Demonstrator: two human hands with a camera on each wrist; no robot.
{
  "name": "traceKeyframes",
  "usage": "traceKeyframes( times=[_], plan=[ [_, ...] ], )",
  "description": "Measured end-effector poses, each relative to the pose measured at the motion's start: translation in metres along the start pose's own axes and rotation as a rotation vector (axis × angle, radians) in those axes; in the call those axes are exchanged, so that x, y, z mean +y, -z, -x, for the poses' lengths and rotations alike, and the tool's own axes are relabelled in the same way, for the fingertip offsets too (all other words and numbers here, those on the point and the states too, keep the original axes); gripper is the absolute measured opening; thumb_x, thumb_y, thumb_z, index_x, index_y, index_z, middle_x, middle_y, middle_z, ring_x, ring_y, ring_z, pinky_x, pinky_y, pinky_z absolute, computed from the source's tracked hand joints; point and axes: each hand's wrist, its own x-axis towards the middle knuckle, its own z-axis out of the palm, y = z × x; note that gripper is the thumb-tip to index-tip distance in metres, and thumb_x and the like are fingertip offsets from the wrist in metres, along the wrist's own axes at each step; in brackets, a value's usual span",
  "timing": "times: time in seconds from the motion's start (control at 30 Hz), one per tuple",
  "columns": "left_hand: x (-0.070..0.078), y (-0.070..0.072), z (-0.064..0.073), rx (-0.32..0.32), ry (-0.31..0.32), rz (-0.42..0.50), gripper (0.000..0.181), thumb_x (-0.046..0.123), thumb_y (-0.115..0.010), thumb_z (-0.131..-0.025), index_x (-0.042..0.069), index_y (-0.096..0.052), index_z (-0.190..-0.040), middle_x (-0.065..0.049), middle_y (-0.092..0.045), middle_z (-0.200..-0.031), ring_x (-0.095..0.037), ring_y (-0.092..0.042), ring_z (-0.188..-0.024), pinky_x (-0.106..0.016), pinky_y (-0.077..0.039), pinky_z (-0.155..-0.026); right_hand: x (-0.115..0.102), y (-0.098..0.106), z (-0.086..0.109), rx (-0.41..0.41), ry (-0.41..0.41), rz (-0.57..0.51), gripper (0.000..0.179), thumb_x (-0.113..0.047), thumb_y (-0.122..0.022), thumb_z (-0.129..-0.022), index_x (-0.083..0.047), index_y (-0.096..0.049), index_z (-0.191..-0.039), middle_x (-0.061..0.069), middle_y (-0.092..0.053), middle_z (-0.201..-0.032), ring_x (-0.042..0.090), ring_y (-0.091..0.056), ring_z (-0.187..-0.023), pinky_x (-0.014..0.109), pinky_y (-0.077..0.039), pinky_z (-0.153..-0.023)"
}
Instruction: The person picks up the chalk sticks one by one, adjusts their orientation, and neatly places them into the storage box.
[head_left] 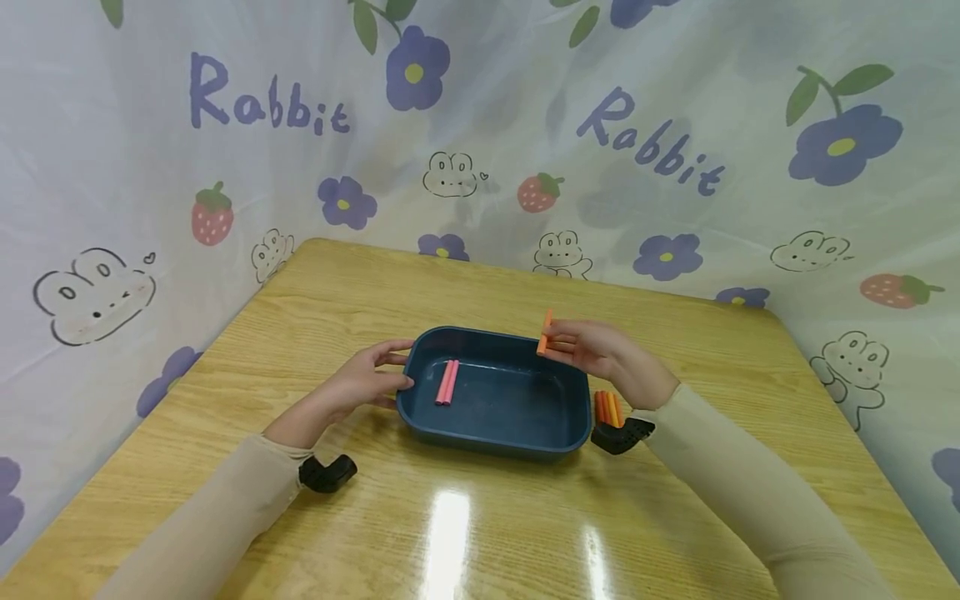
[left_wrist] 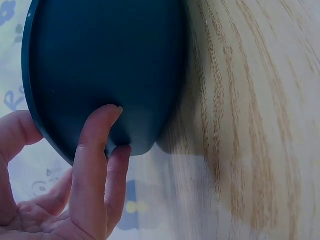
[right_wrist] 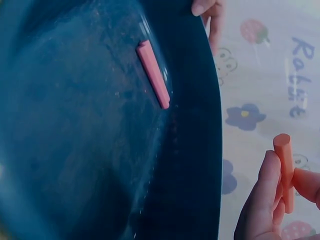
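In the head view, my left hand (head_left: 367,379) holds the left end of a dark blue rectangular tub (head_left: 495,443), a fingertip over its rim. The left wrist view shows fingers (left_wrist: 90,170) against the tub's outer wall. Above the tub's right back corner, my right hand (head_left: 596,346) pinches an orange chalk-like stick (head_left: 544,333) between thumb and fingers; its round end faces up in the right wrist view, the stick (right_wrist: 284,170) beside the tub's edge. Two pink sticks (head_left: 447,383) lie side by side on the tub floor, toward the left.
Several orange and yellow sticks (head_left: 608,409) lie on the wooden table (head_left: 360,533) just right of the tub, partly hidden by the black wrist camera (head_left: 624,435). A patterned cloth (head_left: 480,108) hangs behind and around the table.
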Motion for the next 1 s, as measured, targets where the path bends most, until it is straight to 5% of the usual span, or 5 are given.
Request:
traceKeyframes(
  times=[0.3,0.43,0.63,1.0],
  plan=[
    [-0.001,0.000,-0.001,-0.007,-0.009,0.007,0.062,0.002,-0.058,-0.088,0.006,-0.032,-0.144,-0.027,-0.037,-0.134,-0.037,-0.060,-0.099,-0.043,-0.055,-0.070,0.001,-0.021,-0.015,-0.082,-0.026,0.116,0.053,0.000,-0.047,-0.095,0.004,-0.024,-0.143,0.023,-0.033,-0.138,0.027,-0.048,-0.110,0.034,-0.042,-0.096],
    [0.000,0.000,-0.001,-0.007,-0.009,0.002,0.063,0.003,-0.059,-0.087,0.007,-0.032,-0.144,-0.027,-0.037,-0.134,-0.038,-0.059,-0.100,-0.043,-0.055,-0.070,0.002,-0.030,-0.023,-0.093,-0.042,0.146,0.051,0.002,-0.049,-0.093,0.005,-0.028,-0.140,0.021,-0.042,-0.128,0.029,-0.048,-0.110,0.036,-0.043,-0.095],
    [0.000,0.000,-0.001,-0.008,-0.008,0.000,0.063,0.003,-0.059,-0.087,0.007,-0.032,-0.144,-0.027,-0.038,-0.135,-0.038,-0.059,-0.100,-0.043,-0.055,-0.070,0.005,-0.045,-0.033,-0.114,-0.090,0.204,0.041,0.002,-0.051,-0.093,0.009,-0.039,-0.131,0.015,-0.051,-0.103,0.023,-0.056,-0.089,0.035,-0.048,-0.090],
    [0.000,0.001,-0.001,-0.010,-0.010,0.003,0.063,0.003,-0.059,-0.088,0.007,-0.031,-0.144,-0.027,-0.038,-0.134,-0.037,-0.059,-0.099,-0.043,-0.055,-0.070,0.017,-0.063,-0.054,-0.164,-0.198,0.292,0.021,0.001,-0.055,-0.091,0.009,-0.054,-0.110,0.016,-0.058,-0.095,0.023,-0.061,-0.082,0.037,-0.050,-0.086]
  ],
)
